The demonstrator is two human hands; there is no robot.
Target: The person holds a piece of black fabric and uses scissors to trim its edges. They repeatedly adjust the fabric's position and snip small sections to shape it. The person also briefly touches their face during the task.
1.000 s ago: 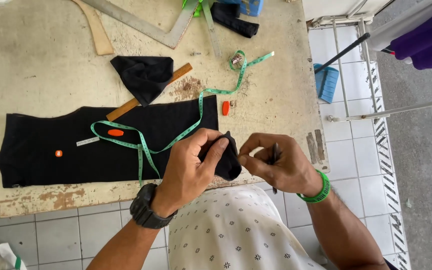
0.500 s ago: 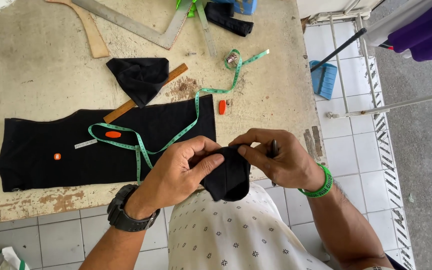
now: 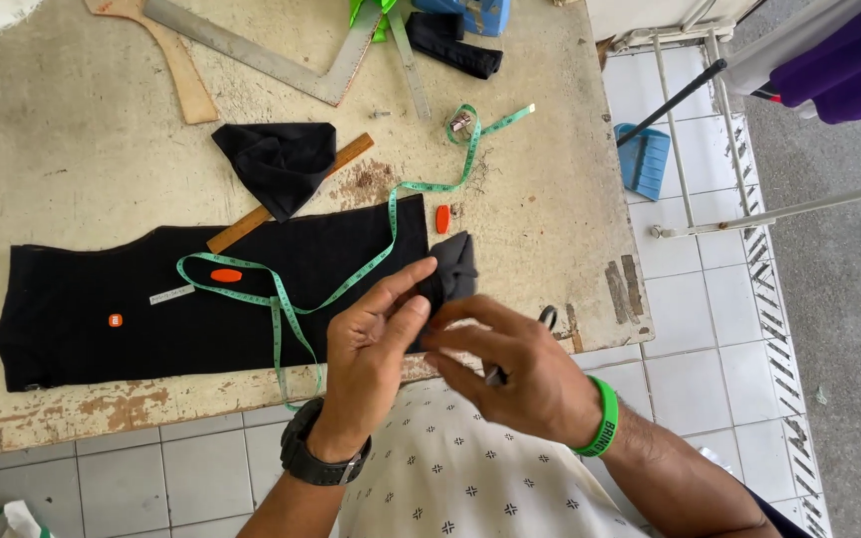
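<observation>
Worn table point(image 3: 72, 120) edge — both hands, left hand point(image 3: 376, 344) and right hand point(image 3: 520, 374), pinch black scrap point(image 3: 450, 269).

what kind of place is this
Probably a tailoring or sewing workshop. A worn worktable holds a long piece of black cloth with a green tape measure across it, and a metal square and a wooden curve lie near the far edge.
</observation>
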